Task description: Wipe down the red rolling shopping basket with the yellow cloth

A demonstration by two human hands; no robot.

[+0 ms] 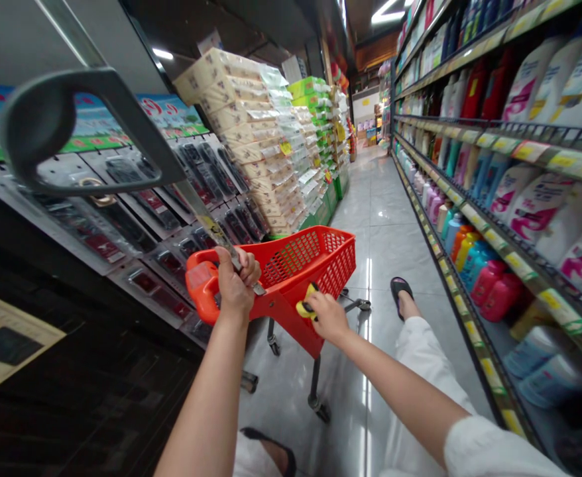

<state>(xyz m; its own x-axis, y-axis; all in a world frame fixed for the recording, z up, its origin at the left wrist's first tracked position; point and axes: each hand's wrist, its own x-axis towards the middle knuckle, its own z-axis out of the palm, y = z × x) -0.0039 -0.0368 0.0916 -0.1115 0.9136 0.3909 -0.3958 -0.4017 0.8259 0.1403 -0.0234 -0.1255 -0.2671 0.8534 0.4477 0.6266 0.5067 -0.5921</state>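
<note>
My left hand (236,278) is wrapped round the lower end of a long metal pole (191,199). The pole slants up to the left and carries a grey loop handle (136,129) close to the camera. Its lower tip pokes out just below my fingers, over the rear edge of a red plastic shopping cart (291,311). My right hand (327,317) is closed on a small yellow-and-black object (307,303), mostly covered by the fingers, so its kind is unclear. That hand is in front of the cart's near side; whether it touches is unclear.
Shelves (524,149) of bottles line the right side. At left, packaged goods hang on a rack (146,258), with stacked cartons (261,146) beyond. A grey tiled floor (370,225) runs down the aisle. My sandalled foot (403,297) is right of the cart.
</note>
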